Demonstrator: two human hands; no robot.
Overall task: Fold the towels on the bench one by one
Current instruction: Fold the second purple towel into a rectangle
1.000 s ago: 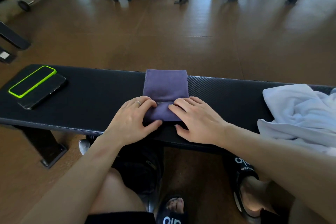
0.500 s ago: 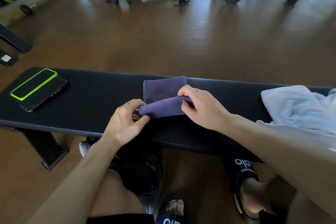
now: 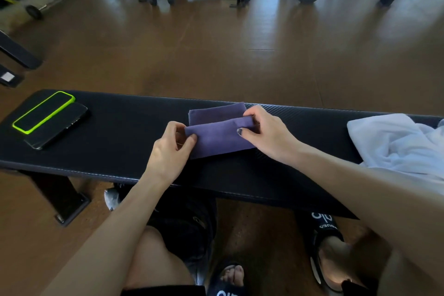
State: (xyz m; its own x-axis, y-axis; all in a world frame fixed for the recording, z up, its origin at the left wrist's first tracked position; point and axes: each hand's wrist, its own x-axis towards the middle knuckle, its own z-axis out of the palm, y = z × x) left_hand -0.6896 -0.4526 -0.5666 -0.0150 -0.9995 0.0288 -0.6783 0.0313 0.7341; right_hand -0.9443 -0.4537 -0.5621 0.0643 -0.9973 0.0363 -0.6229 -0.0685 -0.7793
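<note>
Head view: a person seated at a black bench folds a purple towel lying across its padded top. The left hand pinches the towel's left end between thumb and fingers; the right hand pinches the right end, thumb on top and fingers curled beneath the raised flap. The towel lies directly between the two hands, its long axis running from one hand to the other along the bench's length, and a lower layer shows just beyond the fingers on the far side. Both hands stand about equally near; the coming move appears to turn on carrying the held flap away from the wrists, toward that far edge, so that the layers align. One purple towel is in work. One heap of white towel lies outward of the right forearm, well apart from the left hand; whether it is one cloth or several cannot be told. Two phones, stacked askew, rest well outward of the left hand.
</note>
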